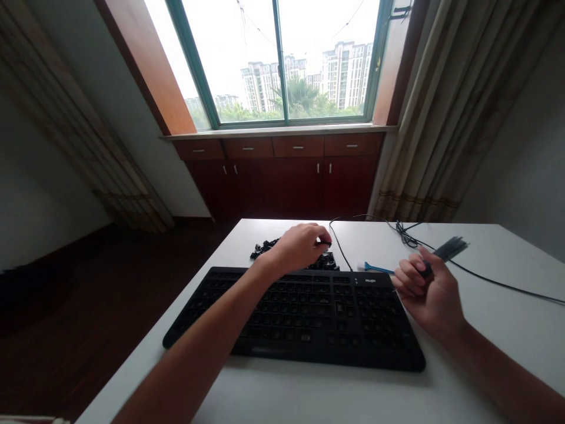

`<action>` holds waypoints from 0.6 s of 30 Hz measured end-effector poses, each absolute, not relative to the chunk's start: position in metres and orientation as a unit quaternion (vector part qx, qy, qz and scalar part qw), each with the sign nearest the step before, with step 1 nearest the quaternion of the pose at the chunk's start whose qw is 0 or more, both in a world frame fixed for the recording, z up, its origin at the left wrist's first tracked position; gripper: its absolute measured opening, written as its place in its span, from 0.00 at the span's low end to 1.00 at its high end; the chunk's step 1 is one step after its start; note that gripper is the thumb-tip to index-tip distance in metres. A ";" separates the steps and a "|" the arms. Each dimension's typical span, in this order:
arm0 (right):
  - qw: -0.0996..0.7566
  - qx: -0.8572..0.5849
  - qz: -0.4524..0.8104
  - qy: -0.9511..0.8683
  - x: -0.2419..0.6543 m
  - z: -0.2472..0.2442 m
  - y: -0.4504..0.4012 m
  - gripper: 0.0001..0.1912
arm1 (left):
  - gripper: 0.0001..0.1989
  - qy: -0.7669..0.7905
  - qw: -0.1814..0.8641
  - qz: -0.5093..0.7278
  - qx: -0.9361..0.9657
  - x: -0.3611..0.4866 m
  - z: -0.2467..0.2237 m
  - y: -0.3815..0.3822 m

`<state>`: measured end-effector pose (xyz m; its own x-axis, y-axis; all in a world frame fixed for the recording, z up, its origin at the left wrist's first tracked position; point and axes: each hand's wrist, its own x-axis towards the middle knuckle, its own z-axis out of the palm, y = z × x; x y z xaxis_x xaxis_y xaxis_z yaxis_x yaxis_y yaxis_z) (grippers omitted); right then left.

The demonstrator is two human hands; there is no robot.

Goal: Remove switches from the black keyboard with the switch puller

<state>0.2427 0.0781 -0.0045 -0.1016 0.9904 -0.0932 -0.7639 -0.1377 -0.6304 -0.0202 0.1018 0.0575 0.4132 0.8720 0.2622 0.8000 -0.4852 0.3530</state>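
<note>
A black keyboard [309, 306] lies on the white table, most of its key places without caps. Behind its back edge is a pile of loose black keycaps [260, 248]. My left hand [301, 246] is above this pile, fingers closed on a small black piece that looks like a keycap [325, 243]. Beyond the keyboard's right end, my right hand [426, 288] is raised and closed round a dark brush [448, 249], its bristles pointing up and right. A blue brush with white bristles [375, 268] lies on the table between the keyboard and my right hand.
A black cable [342, 244] runs from the keyboard's back edge to a tangled bundle [406, 235] and on across the right side of the white table [498, 353]. Farther back stand a dark red cabinet [282, 182], a window and curtains.
</note>
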 end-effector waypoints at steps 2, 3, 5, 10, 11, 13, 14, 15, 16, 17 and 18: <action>0.614 -0.265 0.706 -0.234 0.240 -0.006 0.078 0.19 | 0.09 0.517 0.091 0.199 0.828 -0.034 0.053 0.112; 0.611 -0.268 0.706 -0.238 0.239 -0.007 0.078 0.19 | 0.09 0.519 0.091 0.197 0.827 -0.038 0.050 0.115; 0.606 -0.271 0.707 -0.244 0.239 -0.007 0.078 0.19 | 0.10 0.514 0.093 0.192 0.831 -0.041 0.045 0.118; 0.606 -0.272 0.704 -0.251 0.240 -0.007 0.078 0.18 | 0.09 0.463 0.100 0.167 0.865 -0.034 0.037 0.116; 0.607 -0.273 0.703 -0.252 0.240 -0.007 0.077 0.18 | 0.09 0.452 0.100 0.162 0.871 -0.032 0.035 0.115; 0.606 -0.275 0.703 -0.252 0.240 -0.006 0.077 0.18 | 0.09 0.437 0.098 0.152 0.881 -0.029 0.032 0.115; 0.606 -0.275 0.703 -0.251 0.240 -0.006 0.077 0.18 | 0.09 0.431 0.097 0.148 0.885 -0.028 0.031 0.115; 0.605 -0.274 0.704 -0.251 0.240 -0.006 0.077 0.18 | 0.09 0.428 0.095 0.145 0.887 -0.027 0.030 0.114; 0.606 -0.273 0.704 -0.250 0.240 -0.006 0.077 0.18 | 0.09 0.426 0.092 0.140 0.889 -0.027 0.029 0.113; 0.606 -0.271 0.705 -0.250 0.240 -0.006 0.077 0.18 | 0.10 0.425 0.087 0.136 0.891 -0.026 0.029 0.112; 0.606 -0.270 0.705 -0.251 0.240 -0.006 0.078 0.18 | 0.10 0.424 0.082 0.131 0.892 -0.025 0.029 0.111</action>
